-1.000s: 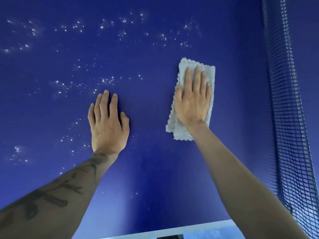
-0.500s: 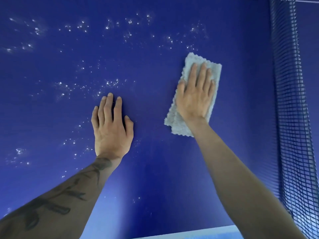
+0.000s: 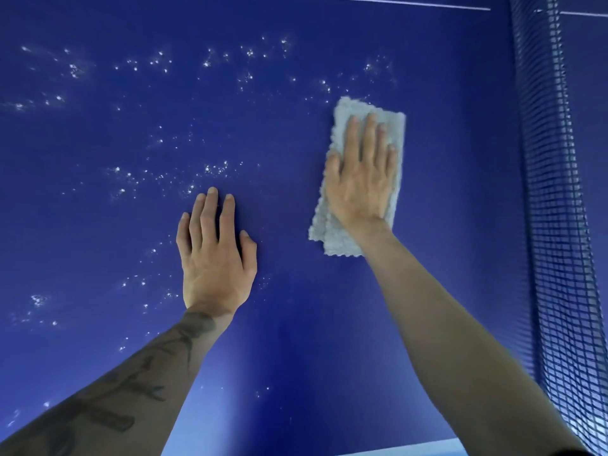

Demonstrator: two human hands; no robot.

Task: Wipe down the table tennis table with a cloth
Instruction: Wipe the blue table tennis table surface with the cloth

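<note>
The blue table tennis table (image 3: 296,324) fills the view. White droplets (image 3: 210,169) speckle its left and far parts. A folded grey cloth (image 3: 335,241) lies flat on the table right of centre. My right hand (image 3: 360,182) presses down on the cloth with straight fingers, covering its middle. My left hand (image 3: 215,255) rests flat on the bare table to the left of the cloth, fingers straight and together.
The dark net (image 3: 552,225) runs along the right side, from far to near. A white line (image 3: 394,1) crosses the table's far part. The table's white near edge (image 3: 411,450) shows at the bottom.
My right hand has slid the cloth away from me, up to the nearest droplets. My left hand has stayed flat on the table.
</note>
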